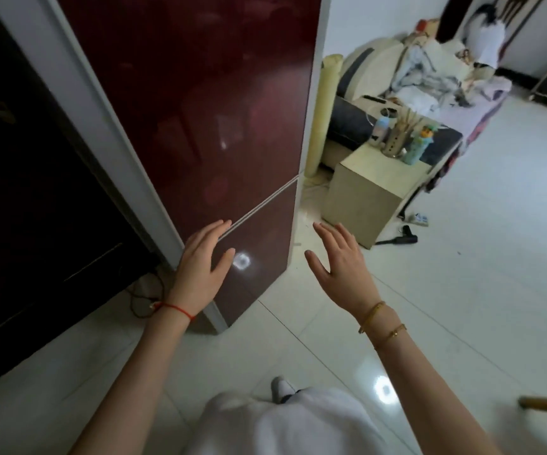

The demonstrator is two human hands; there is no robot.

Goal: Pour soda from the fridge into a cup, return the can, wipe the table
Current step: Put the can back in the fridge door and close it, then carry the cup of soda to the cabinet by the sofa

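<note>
A tall dark-red fridge [206,103] stands right in front of me with both doors closed; a thin seam [259,205] divides the upper door from the lower one. My left hand [201,261] is open, fingers spread, in front of the lower door near the seam. My right hand [337,261] is open too, held in the air just past the fridge's right edge. Neither hand holds anything. No can, cup or cloth is in view.
A dark cabinet [36,208] stands left of the fridge. To the right are a beige side cabinet [364,205] with bottles on it, a sofa piled with clothes [429,70], a person [485,31] at the back, and a hair dryer [406,239] on the white tiled floor.
</note>
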